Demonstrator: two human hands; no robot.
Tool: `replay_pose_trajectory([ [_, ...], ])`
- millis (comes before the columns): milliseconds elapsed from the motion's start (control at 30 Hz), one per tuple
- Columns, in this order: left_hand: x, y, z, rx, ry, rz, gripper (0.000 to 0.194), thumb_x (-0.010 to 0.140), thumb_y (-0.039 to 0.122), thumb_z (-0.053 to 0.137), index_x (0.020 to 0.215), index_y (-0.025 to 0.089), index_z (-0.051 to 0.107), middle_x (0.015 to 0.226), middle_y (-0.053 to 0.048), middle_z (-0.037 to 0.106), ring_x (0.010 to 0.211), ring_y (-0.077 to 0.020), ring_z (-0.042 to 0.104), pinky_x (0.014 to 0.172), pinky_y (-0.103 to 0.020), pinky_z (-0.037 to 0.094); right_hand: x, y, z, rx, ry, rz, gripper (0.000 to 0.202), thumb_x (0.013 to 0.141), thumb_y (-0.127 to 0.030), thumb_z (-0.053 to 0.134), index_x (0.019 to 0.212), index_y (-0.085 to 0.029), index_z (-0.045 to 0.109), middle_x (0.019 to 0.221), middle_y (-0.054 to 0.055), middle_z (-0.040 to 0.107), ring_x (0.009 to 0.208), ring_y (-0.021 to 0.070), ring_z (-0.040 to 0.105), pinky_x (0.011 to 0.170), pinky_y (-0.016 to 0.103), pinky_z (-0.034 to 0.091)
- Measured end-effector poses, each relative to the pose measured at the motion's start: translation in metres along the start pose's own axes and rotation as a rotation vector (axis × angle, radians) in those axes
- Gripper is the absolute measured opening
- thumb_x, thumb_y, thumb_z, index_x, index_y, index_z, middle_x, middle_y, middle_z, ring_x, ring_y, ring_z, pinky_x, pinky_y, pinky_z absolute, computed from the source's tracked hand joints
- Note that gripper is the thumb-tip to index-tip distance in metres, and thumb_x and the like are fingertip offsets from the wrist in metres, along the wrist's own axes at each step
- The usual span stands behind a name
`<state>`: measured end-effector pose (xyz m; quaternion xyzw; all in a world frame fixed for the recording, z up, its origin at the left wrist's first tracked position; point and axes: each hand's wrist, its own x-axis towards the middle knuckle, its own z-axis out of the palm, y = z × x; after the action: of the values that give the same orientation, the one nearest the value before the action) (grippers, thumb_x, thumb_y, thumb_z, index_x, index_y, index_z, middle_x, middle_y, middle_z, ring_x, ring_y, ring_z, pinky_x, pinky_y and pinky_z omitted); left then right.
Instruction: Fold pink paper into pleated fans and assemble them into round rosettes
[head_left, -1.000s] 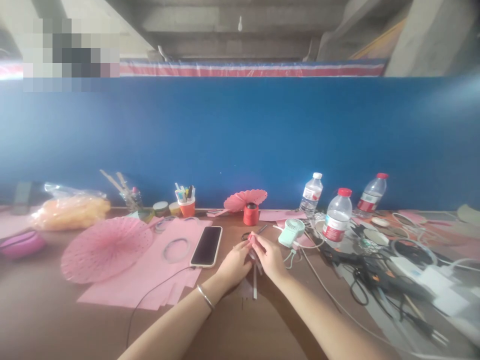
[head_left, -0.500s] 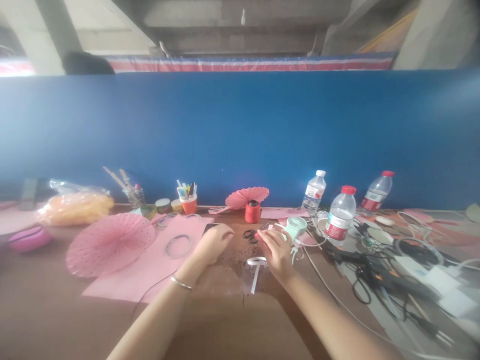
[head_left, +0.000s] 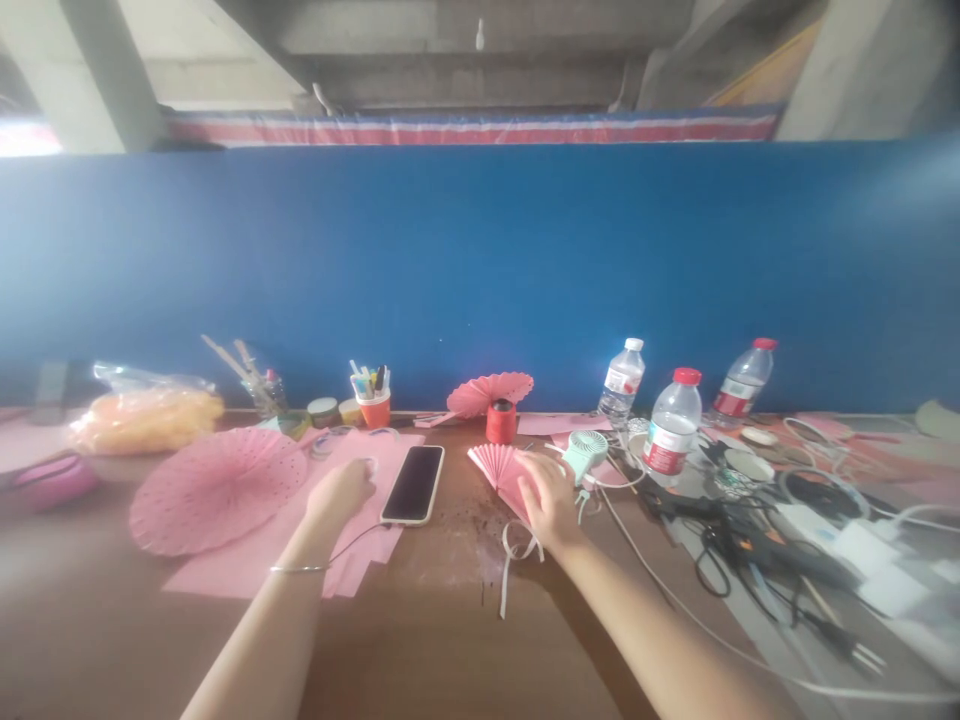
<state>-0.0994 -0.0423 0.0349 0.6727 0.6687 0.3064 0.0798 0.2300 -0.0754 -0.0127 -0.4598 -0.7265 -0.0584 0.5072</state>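
A small pink paper fan [head_left: 504,467], pleated and partly spread, sits at the middle of the brown table. My right hand [head_left: 551,498] grips its right side, fingers over the folds. A curled white strip [head_left: 507,575] trails on the table below that hand. My left hand [head_left: 339,497], a silver bangle at the wrist, is closed over pink paper sheets [head_left: 225,572]. A pale edge at its fingertips looks like the thin ring that lay there; most of it is hidden. Right of the left hand lies a phone [head_left: 414,484] with a dark screen.
A round pleated pink fan [head_left: 217,490] lies at left. A red thread spool [head_left: 500,421] and a pen cup [head_left: 373,405] stand at the back. At right are a mint handheld fan [head_left: 586,455], several bottles including one with a red cap [head_left: 673,425], and tangled cables [head_left: 742,545].
My left hand has moved left off the phone, onto the ring on the pink paper. My right hand has come down onto the small pleated fan, which now covers the black scissors' spot.
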Motion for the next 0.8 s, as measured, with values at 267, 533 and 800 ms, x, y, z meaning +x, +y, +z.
replay_pose_trajectory([
  [267,-0.016,0.086,0.012,-0.345,-0.031,0.199,0.025,0.074,0.029,0.052,0.095,0.018,0.059,0.09,-0.005,0.066,0.081,-0.0196,0.062,0.074,-0.031,0.046,0.001,0.01,-0.004,0.134,0.205,0.097,0.032,0.085,-0.028,0.046,0.116,-0.021,0.047,0.113,0.011,0.054,0.109,0.0261,0.047,0.094,0.048,0.036],
  [533,-0.072,0.151,0.075,-0.589,-0.113,0.251,0.025,0.077,0.025,0.052,0.1,0.019,0.06,0.089,-0.005,0.063,0.077,-0.0166,0.059,0.07,-0.03,0.047,-0.002,-0.01,-0.003,0.157,-0.073,-0.134,0.052,0.086,-0.027,0.047,0.135,-0.021,0.031,0.131,0.011,0.042,0.122,0.026,0.038,0.1,0.045,0.035],
  [800,-0.076,0.138,0.09,-0.736,-0.052,0.18,0.025,0.079,0.022,0.051,0.102,0.019,0.057,0.096,-0.005,0.062,0.088,-0.0175,0.058,0.078,-0.031,0.046,-0.001,-0.008,-0.001,0.139,-0.081,-0.3,0.043,0.083,-0.02,0.05,0.126,-0.02,0.047,0.118,0.014,0.051,0.107,0.024,0.051,0.088,0.04,0.046],
])
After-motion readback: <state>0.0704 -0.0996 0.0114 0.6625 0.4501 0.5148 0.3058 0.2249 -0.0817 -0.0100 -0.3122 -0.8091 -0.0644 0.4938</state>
